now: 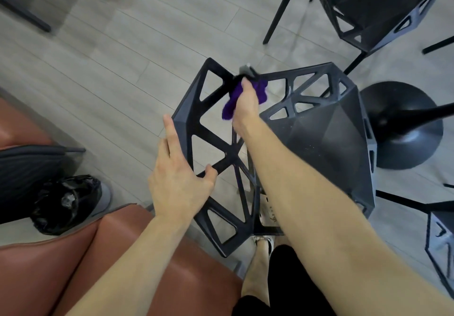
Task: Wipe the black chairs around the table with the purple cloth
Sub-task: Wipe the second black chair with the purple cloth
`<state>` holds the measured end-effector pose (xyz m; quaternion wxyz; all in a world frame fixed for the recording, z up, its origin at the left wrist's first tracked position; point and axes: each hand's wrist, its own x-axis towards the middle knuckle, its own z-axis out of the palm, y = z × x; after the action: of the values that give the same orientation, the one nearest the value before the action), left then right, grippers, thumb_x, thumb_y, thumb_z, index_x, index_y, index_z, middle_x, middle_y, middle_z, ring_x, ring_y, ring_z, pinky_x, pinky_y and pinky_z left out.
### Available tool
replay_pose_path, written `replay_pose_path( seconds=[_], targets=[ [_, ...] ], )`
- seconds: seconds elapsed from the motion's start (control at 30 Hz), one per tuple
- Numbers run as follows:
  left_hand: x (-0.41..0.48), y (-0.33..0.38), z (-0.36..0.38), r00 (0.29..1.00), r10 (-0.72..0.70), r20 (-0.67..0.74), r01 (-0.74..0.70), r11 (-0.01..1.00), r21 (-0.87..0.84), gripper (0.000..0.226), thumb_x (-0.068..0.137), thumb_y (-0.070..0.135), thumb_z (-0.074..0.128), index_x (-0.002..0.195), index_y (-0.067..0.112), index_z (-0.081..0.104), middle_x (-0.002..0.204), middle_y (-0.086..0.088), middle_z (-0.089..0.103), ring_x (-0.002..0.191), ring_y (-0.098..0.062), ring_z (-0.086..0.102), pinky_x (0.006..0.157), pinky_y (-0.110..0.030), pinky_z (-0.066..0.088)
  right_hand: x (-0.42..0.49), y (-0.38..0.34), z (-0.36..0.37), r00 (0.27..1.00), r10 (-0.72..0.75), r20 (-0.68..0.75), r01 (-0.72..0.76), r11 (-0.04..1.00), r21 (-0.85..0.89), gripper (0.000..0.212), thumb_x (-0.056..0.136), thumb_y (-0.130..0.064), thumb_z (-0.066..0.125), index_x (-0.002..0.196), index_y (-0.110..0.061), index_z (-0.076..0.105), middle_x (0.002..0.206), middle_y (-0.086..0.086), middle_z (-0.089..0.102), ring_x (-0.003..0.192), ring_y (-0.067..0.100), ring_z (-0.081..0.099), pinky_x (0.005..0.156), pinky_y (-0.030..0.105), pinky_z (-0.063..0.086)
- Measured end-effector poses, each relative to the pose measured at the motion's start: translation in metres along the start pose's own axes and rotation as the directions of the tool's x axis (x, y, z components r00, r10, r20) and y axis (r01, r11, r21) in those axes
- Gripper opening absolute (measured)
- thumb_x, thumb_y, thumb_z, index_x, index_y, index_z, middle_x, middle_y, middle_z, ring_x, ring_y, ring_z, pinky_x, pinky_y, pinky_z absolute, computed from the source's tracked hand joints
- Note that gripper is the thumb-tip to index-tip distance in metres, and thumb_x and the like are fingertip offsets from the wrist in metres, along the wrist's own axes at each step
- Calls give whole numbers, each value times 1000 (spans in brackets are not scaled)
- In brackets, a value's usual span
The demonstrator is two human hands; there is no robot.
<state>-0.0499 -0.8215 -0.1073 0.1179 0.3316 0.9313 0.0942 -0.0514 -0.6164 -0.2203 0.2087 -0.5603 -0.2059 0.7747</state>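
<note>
Visibly, purple cloth (230,109) bunches inside right grip (247,103).

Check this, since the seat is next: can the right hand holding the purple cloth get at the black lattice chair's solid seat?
Probably yes. The right hand grips the purple cloth at the backrest's rim; the solid black seat lies bare beside that forearm, and the left hand holds another edge.

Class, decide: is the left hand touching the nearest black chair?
Touching. Head view shows the left hand gripping the black chair, thumb hooked round a backrest strut.
</note>
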Motion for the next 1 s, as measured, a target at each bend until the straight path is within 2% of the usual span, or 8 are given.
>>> replay_pose_path(
  seconds=[0.1, 0.23, 0.33, 0.43, 0.53, 0.73, 0.87, 1.0],
  targets=[
    [1, -1, 1, 1000, -8, -3, 8, 1000, 2, 135, 78, 41, 87, 172, 28, -9, 143, -7, 53, 104, -31, 63, 80, -44, 52, -3, 1, -6, 996, -85, 28, 90, 942, -324, 63, 106, -51, 49, 158, -15, 49, 150, 5, 57, 142, 27, 48, 123, 41, 32],
    [3, -2, 1, 1000, -28, 7, 29, 1000, -7, 135, 76, 39, 85, 172, 29, -10, 135, -7, 54, 103, -34, 62, 80, -50, 55, -54, 80, -74, 992, 39, 116, 46, 759, -650, 57, 107, -48, 45, 156, -20, 50, 139, -5, 54, 126, 19, 51, 106, 33, 35],
    [3, -2, 1, 1000, -28, 1, 28, 1000, -5, 133, 77, 40, 84, 172, 29, -9, 135, -6, 54, 104, -33, 62, 79, -49, 54, -67, 109, -126, 974, 225, -8, -180, 756, -629, 70, 95, -63, 54, 141, -12, 64, 141, 7, 64, 130, 30, 61, 110, 43, 45],
    [4, -1, 1, 1000, -14, -3, 14, 1000, -4, 129, 81, 42, 81, 171, 29, -9, 138, -8, 54, 111, -35, 62, 82, -50, 55, -66, 94, -158, 958, 256, -127, -285, 815, -504, 61, 90, -60, 62, 126, -10, 66, 127, 9, 71, 109, 28, 69, 99, 41, 54],
    [12, -1, 0, 999, 25, -27, -25, 1000, 2, 124, 84, 47, 78, 172, 27, -7, 146, -9, 53, 124, -35, 59, 88, -53, 55, -89, 75, -185, 950, 264, -168, -300, 919, -256, 77, 70, -63, 81, 130, -18, 67, 124, 6, 77, 112, 30, 74, 108, 51, 55],
    [35, -10, -1, 995, 88, -55, -83, 993, 86, 109, 93, 58, 63, 172, 20, -2, 145, -16, 52, 130, -38, 53, 99, -55, 53, -144, 57, -222, 979, 145, -140, -165, 976, -144, 33, 98, -29, 78, 127, -15, 71, 113, 8, 81, 108, 32, 77, 99, 56, 60],
    [17, -3, -7, 978, 156, -141, -131, 976, 174, 93, 100, 49, 57, 171, 11, 8, 162, -24, 37, 146, -43, 41, 123, -60, 33, -164, 44, -249, 983, 18, -184, -85, 929, -361, 31, 103, -43, 70, 114, -15, 75, 107, 8, 82, 102, 32, 78, 95, 54, 62],
    [-47, 19, 3, 914, 374, -160, -338, 917, 212, 71, 100, 28, 48, 164, 0, 32, 166, -22, 38, 158, -38, 32, 132, -55, 18, -176, 35, -277, 974, -164, -155, -7, 665, -747, 46, 106, -50, 56, 107, -6, 70, 93, 7, 76, 88, 30, 71, 77, 45, 53]
  ],
)
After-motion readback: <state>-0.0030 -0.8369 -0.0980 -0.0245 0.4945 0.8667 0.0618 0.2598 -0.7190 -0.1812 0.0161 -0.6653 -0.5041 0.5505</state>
